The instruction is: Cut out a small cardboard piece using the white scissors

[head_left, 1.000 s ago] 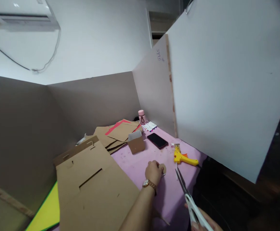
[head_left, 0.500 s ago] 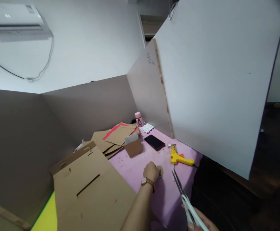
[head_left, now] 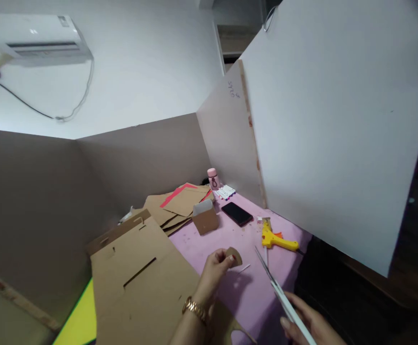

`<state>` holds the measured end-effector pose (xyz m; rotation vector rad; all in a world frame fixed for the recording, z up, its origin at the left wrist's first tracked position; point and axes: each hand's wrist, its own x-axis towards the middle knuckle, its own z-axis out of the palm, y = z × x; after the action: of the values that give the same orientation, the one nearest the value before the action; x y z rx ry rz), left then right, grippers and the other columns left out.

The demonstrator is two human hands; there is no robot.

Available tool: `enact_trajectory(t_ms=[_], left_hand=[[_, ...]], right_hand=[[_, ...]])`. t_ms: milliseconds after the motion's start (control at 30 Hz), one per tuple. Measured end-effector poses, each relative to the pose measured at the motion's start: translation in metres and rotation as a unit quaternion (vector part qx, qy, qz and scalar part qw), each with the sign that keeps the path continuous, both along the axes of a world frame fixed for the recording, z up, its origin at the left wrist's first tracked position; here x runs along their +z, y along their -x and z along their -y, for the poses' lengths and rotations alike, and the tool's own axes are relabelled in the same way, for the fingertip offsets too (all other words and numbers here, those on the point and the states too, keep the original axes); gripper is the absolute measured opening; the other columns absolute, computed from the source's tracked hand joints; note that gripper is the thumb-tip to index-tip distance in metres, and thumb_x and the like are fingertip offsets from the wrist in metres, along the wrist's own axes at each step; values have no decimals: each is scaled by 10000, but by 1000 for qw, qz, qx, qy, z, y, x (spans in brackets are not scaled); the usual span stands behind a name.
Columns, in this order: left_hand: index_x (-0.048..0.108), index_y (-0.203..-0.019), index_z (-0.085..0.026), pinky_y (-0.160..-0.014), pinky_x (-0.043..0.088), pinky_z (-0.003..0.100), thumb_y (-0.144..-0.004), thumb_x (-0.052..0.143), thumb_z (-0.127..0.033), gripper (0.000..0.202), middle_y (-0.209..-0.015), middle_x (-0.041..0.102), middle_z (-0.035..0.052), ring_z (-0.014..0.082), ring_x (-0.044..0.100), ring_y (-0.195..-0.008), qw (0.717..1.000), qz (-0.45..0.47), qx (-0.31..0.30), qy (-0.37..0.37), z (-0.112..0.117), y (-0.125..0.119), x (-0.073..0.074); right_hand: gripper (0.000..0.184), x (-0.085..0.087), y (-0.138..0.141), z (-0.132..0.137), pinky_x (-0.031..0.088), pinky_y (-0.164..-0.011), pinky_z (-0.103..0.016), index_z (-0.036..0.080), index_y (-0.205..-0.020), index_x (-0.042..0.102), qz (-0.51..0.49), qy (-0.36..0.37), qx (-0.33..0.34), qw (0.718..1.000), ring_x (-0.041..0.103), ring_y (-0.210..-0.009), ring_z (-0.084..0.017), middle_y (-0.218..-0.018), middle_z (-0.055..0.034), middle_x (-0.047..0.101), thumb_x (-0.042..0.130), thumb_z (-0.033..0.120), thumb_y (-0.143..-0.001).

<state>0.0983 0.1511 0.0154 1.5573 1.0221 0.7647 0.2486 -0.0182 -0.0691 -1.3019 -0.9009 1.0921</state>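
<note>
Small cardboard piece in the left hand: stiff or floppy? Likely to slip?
Probably stiff: the cardboard piece holds its rounded shape though the left hand grips only one edge. Likely very light, since a mere pinch carries it. Matte brown surface, so probably not slippery.

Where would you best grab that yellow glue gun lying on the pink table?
Probably by its handle, coming down from above: the glue gun lies flat on its side on the table, with the handle stretching right and the metal tip pointing away toward the far side.
</note>
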Motion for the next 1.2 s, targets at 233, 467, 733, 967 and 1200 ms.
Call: enact_trajectory(t_ms=[233,467,733,967,1200], left_hand=[[557,-599,-157,-453,237,213,-443,779,-580,503,-543,515,-42,49,327,-458,986,106,104,78,50,54,0],[583,-588,-134,-435,254,218,-401,802,-591,540,-516,516,-31,57,358,-448,972,156,163,65,76,83,-1],[594,-623,-139,-560,372,240,-505,825,-453,407,-594,585,4,109,500,-561,963,215,142,79,94,95,0],[694,-761,-124,-491,330,199,-549,766,-557,487,-516,564,-26,60,449,-470,947,270,100,144,106,107,-13],[697,-597,-115,-482,345,171,-463,819,-509,433,-446,557,-27,53,486,-444,944,250,166,133,120,107,-12]], right_hand=[[403,71,18,-53,485,-744,-295,180,-1192,551,430,-14,109,896,675,-847,-231,-912,-62,736,459,197,-800],[458,65,57,-81,460,-793,-471,33,-1243,532,566,9,99,818,615,-956,-389,-1032,-262,654,395,57,-807],[371,85,80,-58,475,-728,-308,155,-896,640,478,-62,157,862,626,-833,-227,-840,-101,668,297,285,-950],[461,80,110,-37,332,-456,-205,182,-700,497,60,-65,241,966,418,-429,-80,-515,72,469,460,627,-814],[465,79,112,-29,336,-458,-221,193,-676,474,89,-68,231,967,440,-436,-88,-524,54,497,433,629,-833]])
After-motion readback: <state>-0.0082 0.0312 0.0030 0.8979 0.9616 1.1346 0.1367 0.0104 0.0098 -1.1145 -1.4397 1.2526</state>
